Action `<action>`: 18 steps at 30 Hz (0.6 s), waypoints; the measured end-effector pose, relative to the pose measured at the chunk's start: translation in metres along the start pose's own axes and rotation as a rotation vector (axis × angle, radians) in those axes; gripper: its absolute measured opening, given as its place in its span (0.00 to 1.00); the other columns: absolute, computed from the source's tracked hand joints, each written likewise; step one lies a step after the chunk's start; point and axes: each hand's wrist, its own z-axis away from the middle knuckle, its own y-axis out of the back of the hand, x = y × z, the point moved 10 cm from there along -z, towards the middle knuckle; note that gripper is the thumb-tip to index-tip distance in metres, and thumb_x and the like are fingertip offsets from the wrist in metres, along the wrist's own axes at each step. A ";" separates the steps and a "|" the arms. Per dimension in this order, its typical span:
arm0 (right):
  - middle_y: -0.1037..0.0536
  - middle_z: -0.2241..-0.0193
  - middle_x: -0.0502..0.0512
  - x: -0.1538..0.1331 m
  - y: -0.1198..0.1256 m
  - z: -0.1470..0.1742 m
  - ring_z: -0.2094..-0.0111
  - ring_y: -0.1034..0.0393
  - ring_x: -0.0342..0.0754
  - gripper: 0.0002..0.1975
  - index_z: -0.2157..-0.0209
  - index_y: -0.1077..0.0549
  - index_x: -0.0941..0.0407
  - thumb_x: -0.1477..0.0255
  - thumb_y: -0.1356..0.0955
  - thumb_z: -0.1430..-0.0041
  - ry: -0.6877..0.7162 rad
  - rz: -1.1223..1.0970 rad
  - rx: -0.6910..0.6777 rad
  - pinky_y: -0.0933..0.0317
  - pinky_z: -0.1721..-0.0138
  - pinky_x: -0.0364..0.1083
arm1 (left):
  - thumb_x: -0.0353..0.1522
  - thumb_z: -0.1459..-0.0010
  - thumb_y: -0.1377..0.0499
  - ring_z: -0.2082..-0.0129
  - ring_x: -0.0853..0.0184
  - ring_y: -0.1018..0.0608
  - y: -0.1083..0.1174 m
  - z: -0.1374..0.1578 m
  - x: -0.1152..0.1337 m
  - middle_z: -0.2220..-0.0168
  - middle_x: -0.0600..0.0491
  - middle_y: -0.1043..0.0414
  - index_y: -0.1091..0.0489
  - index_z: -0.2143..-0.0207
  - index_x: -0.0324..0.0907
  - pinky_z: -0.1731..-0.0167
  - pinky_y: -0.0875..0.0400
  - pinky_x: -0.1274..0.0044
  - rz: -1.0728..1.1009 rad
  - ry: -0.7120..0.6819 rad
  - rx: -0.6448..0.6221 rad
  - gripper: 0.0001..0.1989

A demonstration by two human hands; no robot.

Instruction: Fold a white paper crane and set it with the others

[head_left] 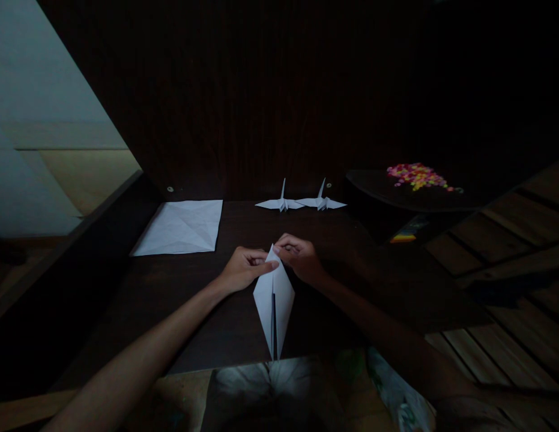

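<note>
A white folded paper (281,291), long and diamond-shaped with a slit down its lower half, lies over the dark table in front of me. My left hand (245,269) grips its upper left edge, the thumb lying across the front face. At the top tip, my right hand (299,255) pinches the paper between thumb and fingers. The lower points of the paper reach toward the table's front edge. Beyond my hands stand two white paper cranes (283,204) (323,203), side by side with wings touching or overlapping.
A creased white paper sheet (182,227) lies flat at the back left, beside a dark side panel (76,264). To the right, a rounded dark shelf (373,183) bears a heap of small pink and yellow pieces (416,176). A dark board (261,96) rises behind the table.
</note>
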 end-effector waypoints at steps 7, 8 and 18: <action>0.31 0.75 0.48 0.000 0.001 0.001 0.75 0.38 0.40 0.07 0.75 0.28 0.56 0.68 0.31 0.49 -0.029 -0.001 -0.005 0.44 0.75 0.41 | 0.40 0.51 0.36 0.81 0.74 0.35 -0.004 0.001 0.005 0.79 0.55 0.31 0.23 0.72 0.34 0.82 0.44 0.82 -0.020 -0.036 -0.019 0.15; 0.31 0.75 0.48 -0.001 0.001 0.001 0.75 0.38 0.41 0.06 0.75 0.28 0.56 0.68 0.30 0.49 -0.027 0.001 -0.003 0.44 0.75 0.41 | 0.40 0.50 0.36 0.81 0.75 0.36 -0.004 0.001 0.006 0.79 0.56 0.32 0.23 0.72 0.34 0.82 0.44 0.82 -0.030 -0.044 -0.019 0.15; 0.31 0.77 0.49 -0.010 0.006 0.001 0.73 0.37 0.43 0.08 0.78 0.30 0.55 0.68 0.30 0.49 0.053 0.063 0.044 0.42 0.71 0.43 | 0.42 0.49 0.37 0.81 0.76 0.44 -0.006 0.001 0.012 0.82 0.59 0.45 0.31 0.83 0.35 0.82 0.50 0.82 -0.135 -0.106 -0.039 0.20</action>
